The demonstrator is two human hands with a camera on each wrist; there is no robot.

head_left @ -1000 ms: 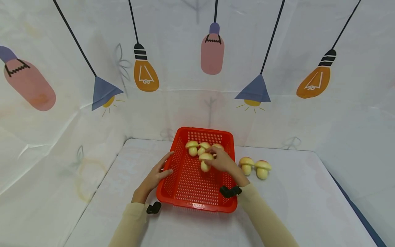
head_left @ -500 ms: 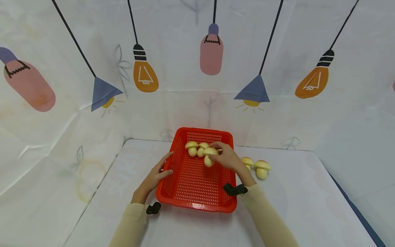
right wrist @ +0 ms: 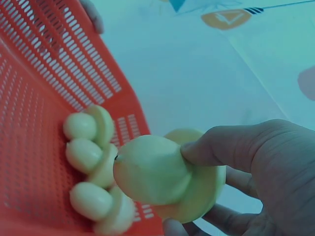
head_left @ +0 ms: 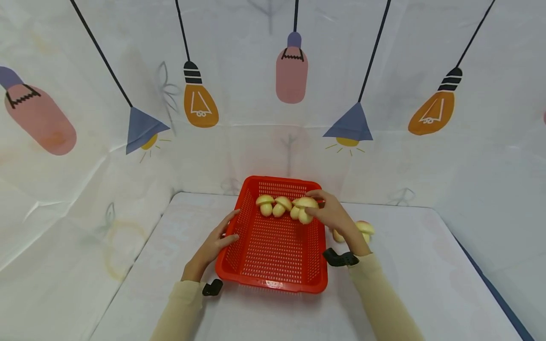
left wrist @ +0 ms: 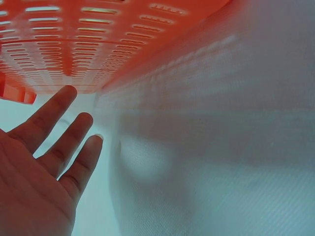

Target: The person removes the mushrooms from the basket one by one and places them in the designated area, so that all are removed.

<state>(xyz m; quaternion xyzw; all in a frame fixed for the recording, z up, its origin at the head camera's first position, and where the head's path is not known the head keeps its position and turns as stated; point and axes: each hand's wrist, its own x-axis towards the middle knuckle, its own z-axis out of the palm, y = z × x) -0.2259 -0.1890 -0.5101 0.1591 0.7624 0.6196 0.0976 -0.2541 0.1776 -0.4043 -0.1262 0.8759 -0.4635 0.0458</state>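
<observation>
My right hand [head_left: 332, 213] pinches a toy mushroom [head_left: 306, 209] with a yellow cap and rounded stem, thumb against it and fingers behind the cap. The right wrist view shows this mushroom [right wrist: 155, 169] above the red basket [right wrist: 34, 108], near its wall. Three more mushrooms stand in a row in the basket's far part: one at the left [head_left: 265, 206], one in the middle [head_left: 280, 207], and one partly hidden [head_left: 295, 212] behind the held one. My left hand [head_left: 213, 244] rests at the basket's left rim; in the left wrist view its fingers [left wrist: 74, 140] are straight and spread beside the perforated wall.
On the white table [head_left: 409, 284], right of the basket, lie two more mushrooms, one [head_left: 365, 228] farther right and one [head_left: 338, 236] mostly hidden by my right hand. A white cloth wall [head_left: 256, 151] printed with lamps rises behind the table's far edge.
My right hand has carried its mushroom right and slightly away across the basket, toward the right end of the row. My left hand and the basket have stayed put.
</observation>
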